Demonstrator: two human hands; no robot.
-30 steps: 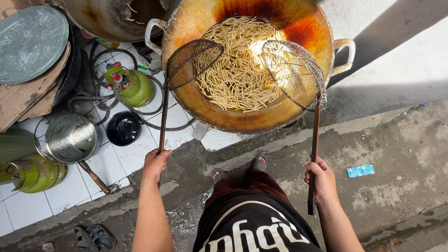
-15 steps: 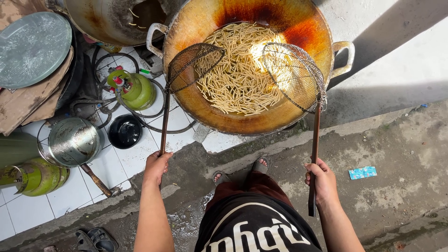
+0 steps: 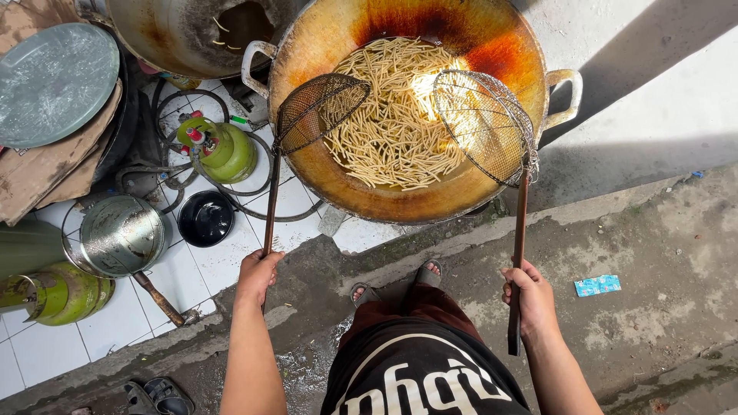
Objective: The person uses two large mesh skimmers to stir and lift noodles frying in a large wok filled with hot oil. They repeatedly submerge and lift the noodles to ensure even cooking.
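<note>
A large wok (image 3: 307, 165) holds pale yellow stick-shaped snacks (image 3: 396, 115) frying in oil. My left hand (image 3: 257, 275) grips the wooden handle of a wire-mesh skimmer (image 3: 319, 107) held over the wok's left side. My right hand (image 3: 528, 298) grips the handle of a second, wider wire-mesh skimmer (image 3: 484, 123) over the wok's right side. Both skimmer baskets look empty and hover above the oil. My feet in sandals stand just in front of the wok.
A green gas cylinder (image 3: 219, 146) with hoses stands left of the wok, a second one (image 3: 58, 292) lies at far left. A metal pot (image 3: 119, 234), black lid (image 3: 205, 217), round tray (image 3: 54, 81) and another wok (image 3: 184, 31) crowd the tiled floor. Sandals (image 3: 157, 393) lie near.
The view has shifted slightly, so everything sits a little lower and to the right in frame. Both skimmers stay held over the wok.
</note>
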